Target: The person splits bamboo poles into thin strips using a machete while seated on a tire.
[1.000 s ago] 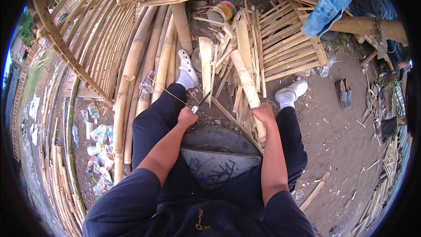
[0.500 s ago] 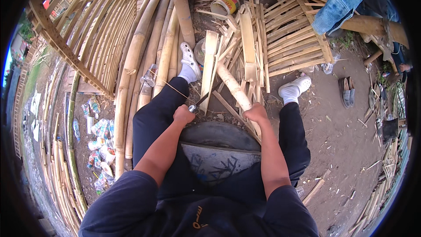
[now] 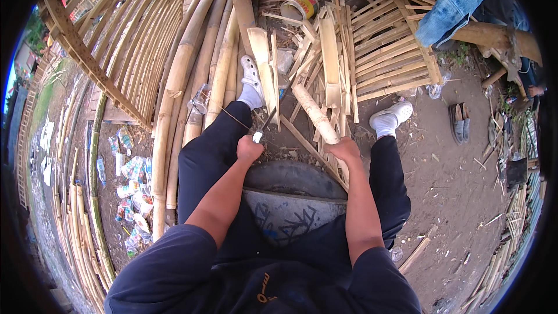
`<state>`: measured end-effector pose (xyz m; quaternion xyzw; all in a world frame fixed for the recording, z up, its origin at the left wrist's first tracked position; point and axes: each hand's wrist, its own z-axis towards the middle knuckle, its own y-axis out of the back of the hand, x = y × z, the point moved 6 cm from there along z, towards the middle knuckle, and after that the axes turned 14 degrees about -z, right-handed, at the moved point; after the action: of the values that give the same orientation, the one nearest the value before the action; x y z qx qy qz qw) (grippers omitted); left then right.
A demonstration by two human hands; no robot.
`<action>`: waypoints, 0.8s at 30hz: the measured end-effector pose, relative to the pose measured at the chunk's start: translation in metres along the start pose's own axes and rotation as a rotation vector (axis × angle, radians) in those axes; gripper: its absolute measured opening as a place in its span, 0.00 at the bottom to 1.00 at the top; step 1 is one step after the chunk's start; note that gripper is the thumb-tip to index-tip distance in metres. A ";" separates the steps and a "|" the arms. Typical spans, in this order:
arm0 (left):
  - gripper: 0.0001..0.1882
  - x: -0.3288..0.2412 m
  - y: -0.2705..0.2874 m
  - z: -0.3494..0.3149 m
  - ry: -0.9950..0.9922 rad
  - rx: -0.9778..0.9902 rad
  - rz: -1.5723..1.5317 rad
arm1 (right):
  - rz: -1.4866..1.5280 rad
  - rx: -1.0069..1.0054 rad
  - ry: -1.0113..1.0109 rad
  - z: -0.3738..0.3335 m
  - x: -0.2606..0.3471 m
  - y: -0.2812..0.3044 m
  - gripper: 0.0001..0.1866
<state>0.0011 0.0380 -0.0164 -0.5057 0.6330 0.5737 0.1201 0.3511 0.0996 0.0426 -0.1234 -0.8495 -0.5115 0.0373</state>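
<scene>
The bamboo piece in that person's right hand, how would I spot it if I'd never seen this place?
Find the big grey tyre the person sits on, between their black trousers. Just past its far edge, the right hand grips a short, round, pale bamboo piece that slants up and left. The bamboo around it is flat split slats or long whole poles.

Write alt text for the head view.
A seated person's right hand holds a short bamboo section, while the left hand grips a knife beside it. Split bamboo strips and long bamboo poles cover the dirt ahead.
</scene>
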 end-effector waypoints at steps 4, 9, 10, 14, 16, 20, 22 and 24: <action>0.14 -0.017 0.018 -0.003 -0.016 -0.060 -0.003 | -0.154 0.166 0.056 0.008 -0.016 -0.001 0.48; 0.12 -0.014 0.024 0.001 -0.051 -0.132 -0.084 | -0.325 0.272 0.149 -0.002 0.019 -0.037 0.46; 0.11 -0.011 0.024 0.003 -0.045 -0.132 -0.091 | -0.329 0.270 0.159 -0.003 0.027 -0.049 0.45; 0.11 -0.012 0.023 -0.001 -0.056 -0.148 -0.090 | -0.405 0.225 0.073 -0.009 0.034 -0.069 0.39; 0.11 -0.014 0.024 -0.003 -0.030 -0.141 -0.126 | -0.424 0.168 0.028 -0.006 0.031 -0.073 0.37; 0.12 -0.017 0.030 -0.006 -0.019 -0.129 -0.110 | -0.462 0.037 -0.071 0.008 0.015 -0.080 0.32; 0.13 -0.015 0.033 -0.003 -0.034 -0.107 -0.084 | -0.483 0.051 -0.093 0.012 0.006 -0.079 0.32; 0.13 -0.011 0.034 -0.001 -0.044 -0.096 -0.062 | -0.502 0.052 -0.089 0.012 0.008 -0.079 0.32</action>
<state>-0.0197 0.0370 0.0126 -0.5172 0.5860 0.6107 0.1271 0.3246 0.0759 -0.0295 0.0697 -0.8672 -0.4769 -0.1252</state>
